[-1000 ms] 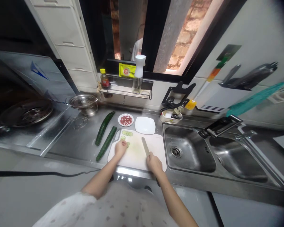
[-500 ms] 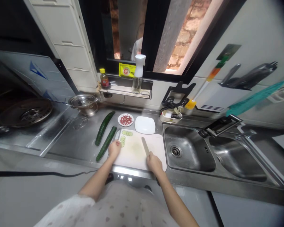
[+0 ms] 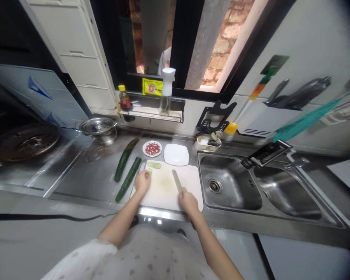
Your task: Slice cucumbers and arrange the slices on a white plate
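Head view, and we've got our right hand (image 3: 188, 201) wrapped round the handle of the knife (image 3: 177, 180), blade pointing away from us over the cutting board (image 3: 172, 196). Fingers on our left hand (image 3: 142, 182) are bunched beside the cucumber slices (image 3: 154, 165) at the board's far-left corner; can't tell if one's pinched in there. We'd go light, lay slices flat, and park the blade well apart from those fingertips.
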### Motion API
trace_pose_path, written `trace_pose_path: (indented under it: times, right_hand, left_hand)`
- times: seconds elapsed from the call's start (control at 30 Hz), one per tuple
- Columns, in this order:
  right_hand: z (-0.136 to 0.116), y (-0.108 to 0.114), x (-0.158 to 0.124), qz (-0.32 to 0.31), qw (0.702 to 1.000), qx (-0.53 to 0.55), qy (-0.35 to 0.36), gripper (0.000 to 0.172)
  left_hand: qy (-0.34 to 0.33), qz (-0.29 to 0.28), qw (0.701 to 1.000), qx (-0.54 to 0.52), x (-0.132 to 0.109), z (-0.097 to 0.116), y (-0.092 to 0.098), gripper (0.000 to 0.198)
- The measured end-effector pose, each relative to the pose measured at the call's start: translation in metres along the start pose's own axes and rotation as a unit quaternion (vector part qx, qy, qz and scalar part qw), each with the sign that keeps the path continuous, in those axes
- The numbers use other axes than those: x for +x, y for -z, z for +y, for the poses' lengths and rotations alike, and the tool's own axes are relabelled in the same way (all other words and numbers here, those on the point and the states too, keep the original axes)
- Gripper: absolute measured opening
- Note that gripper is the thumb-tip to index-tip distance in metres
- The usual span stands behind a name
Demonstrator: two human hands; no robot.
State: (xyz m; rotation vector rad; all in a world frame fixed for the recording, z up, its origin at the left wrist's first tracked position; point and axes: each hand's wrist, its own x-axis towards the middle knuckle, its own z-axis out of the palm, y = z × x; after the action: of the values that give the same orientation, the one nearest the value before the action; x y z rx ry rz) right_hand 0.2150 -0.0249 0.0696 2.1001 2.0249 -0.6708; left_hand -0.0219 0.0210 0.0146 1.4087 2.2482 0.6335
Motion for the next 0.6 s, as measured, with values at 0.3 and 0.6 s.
trace_pose_path:
  times: [0.3, 0.6]
  right_hand:
    - [0.000, -0.003, 0.001, -0.003, 1.000, -0.008, -0.001, 0.029]
    - [-0.001, -0.001, -0.001, -0.004, 1.000, -0.014, 0.005, 0.029]
  left_hand:
    - [-0.075, -0.029, 0.995, 0.054, 0.024, 0.035, -0.012, 0.029]
    - [-0.141, -0.096, 0.973, 0.158, 0.047, 0.056, -0.011, 0.034]
